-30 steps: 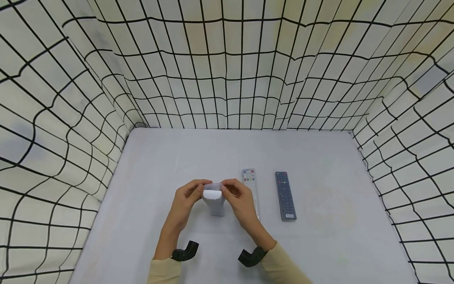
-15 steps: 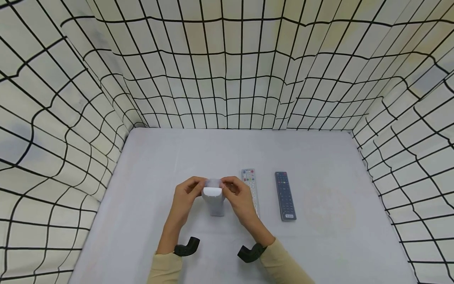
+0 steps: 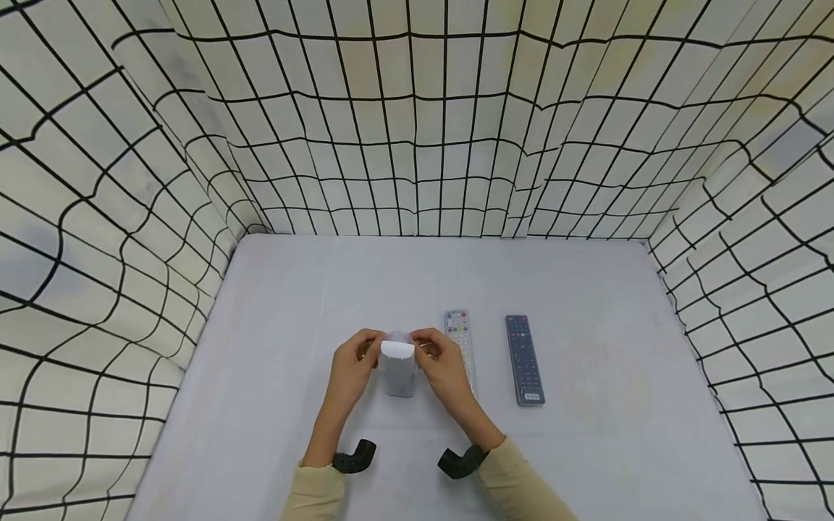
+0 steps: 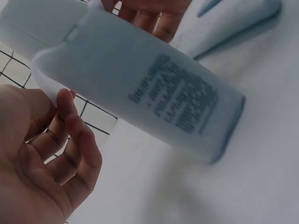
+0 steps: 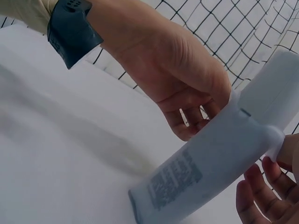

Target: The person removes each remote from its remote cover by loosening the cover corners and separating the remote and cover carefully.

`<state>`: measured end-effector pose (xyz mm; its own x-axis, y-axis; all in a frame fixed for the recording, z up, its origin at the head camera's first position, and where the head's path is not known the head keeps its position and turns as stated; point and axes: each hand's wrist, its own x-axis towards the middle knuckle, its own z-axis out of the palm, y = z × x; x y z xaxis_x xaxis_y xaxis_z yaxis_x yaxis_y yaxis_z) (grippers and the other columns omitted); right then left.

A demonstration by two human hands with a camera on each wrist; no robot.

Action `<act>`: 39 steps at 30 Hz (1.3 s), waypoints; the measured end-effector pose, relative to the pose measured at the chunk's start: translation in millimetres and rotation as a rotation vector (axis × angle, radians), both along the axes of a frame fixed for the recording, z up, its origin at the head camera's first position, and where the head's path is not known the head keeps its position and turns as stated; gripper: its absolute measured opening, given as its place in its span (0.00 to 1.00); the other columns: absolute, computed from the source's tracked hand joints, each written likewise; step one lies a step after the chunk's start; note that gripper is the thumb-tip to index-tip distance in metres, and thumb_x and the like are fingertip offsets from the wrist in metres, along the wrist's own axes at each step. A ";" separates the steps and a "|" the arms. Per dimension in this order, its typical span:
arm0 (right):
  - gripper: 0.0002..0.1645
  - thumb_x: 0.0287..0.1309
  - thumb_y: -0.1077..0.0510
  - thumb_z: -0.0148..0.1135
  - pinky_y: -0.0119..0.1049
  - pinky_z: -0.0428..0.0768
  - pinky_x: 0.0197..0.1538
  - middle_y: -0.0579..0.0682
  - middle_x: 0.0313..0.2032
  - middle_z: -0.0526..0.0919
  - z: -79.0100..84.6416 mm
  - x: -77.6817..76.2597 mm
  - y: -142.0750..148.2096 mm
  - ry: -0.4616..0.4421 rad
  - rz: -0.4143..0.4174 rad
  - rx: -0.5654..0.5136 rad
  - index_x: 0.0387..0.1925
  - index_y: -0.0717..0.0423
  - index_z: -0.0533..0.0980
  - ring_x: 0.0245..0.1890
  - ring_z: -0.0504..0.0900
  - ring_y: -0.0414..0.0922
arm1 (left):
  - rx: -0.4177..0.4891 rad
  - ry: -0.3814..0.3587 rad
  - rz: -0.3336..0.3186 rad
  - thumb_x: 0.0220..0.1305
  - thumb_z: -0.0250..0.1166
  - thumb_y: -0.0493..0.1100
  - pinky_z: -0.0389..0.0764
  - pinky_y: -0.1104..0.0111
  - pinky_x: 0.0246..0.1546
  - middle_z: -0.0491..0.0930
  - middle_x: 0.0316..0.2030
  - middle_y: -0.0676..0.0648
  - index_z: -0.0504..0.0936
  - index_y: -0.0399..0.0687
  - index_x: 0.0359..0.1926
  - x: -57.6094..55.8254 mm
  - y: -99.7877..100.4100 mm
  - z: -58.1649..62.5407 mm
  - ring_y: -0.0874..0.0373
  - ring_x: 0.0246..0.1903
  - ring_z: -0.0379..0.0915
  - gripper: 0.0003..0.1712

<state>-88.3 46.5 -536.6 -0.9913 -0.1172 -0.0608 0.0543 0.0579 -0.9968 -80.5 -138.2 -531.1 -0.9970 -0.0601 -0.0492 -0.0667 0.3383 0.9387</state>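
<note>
The bag (image 4: 145, 88) is pinched by the left hand (image 3: 352, 367) and right hand (image 3: 447, 367). Likely, it is spread around the white thing (image 4: 42, 23).

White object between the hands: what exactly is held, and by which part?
The translucent sleeve around the white object: left hand and right hand pinch opposite sides of the sleeve's upper rim.
</note>
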 end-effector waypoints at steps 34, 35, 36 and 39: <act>0.16 0.78 0.53 0.53 0.29 0.72 0.27 0.50 0.26 0.81 -8.2 9.2 8.0 -0.080 0.097 0.308 0.51 0.57 0.82 0.23 0.75 0.39 | 0.014 -0.260 0.069 0.76 0.61 0.41 0.74 0.71 0.23 0.84 0.29 0.41 0.87 0.37 0.46 16.1 7.2 17.3 0.55 0.22 0.74 0.13; 0.16 0.79 0.52 0.52 0.29 0.71 0.26 0.49 0.24 0.79 -7.0 10.6 9.4 -0.103 0.115 0.307 0.49 0.57 0.82 0.22 0.74 0.39 | 0.017 -0.261 0.069 0.75 0.61 0.41 0.73 0.71 0.23 0.83 0.29 0.41 0.87 0.36 0.46 16.3 7.2 17.9 0.54 0.23 0.74 0.13; 0.17 0.79 0.51 0.51 0.29 0.71 0.26 0.48 0.24 0.79 -5.7 12.0 10.8 -0.127 0.131 0.294 0.46 0.57 0.82 0.22 0.73 0.39 | 0.021 -0.264 0.070 0.76 0.61 0.41 0.72 0.71 0.23 0.83 0.29 0.41 0.87 0.36 0.47 16.0 7.1 18.1 0.55 0.23 0.74 0.13; 0.19 0.80 0.51 0.50 0.28 0.70 0.24 0.46 0.25 0.77 -2.1 15.5 14.3 -0.183 0.168 0.212 0.42 0.60 0.81 0.21 0.71 0.39 | 0.075 -0.289 0.054 0.76 0.60 0.41 0.71 0.73 0.23 0.82 0.31 0.43 0.86 0.34 0.49 16.4 5.7 20.2 0.57 0.24 0.73 0.14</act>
